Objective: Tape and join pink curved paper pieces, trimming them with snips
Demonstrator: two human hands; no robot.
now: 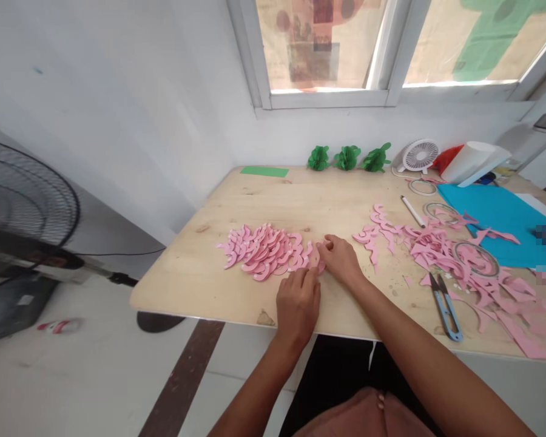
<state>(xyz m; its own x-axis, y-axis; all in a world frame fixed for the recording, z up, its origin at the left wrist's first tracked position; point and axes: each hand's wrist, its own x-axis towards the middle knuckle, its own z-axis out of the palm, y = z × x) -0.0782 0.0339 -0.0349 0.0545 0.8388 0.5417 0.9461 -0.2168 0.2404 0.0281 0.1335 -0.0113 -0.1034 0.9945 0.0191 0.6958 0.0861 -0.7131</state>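
Observation:
Beside the right end of a heap of curved pink foam or felt pieces (266, 247), my two hands come together over a small pink curved piece (315, 257). My left hand (299, 298) rests low on the table, fingers bent together with their tips at the piece. From the right, my right hand (340, 258) meets it, with thumb and index finger pinched at its edge. The fingers partly hide the piece. To the right lie a pile of pink offcuts (432, 247) and blue-handled thread snips (446, 308) with the blades apart.
Rolls of tape (475, 260) lie among the offcuts, near a white pen (412, 211) and blue sheets (491, 212). Green paper shapes (347, 158), a green strip (264, 172) and a small white fan (419, 156) line the wall side. A floor fan (27, 206) stands left.

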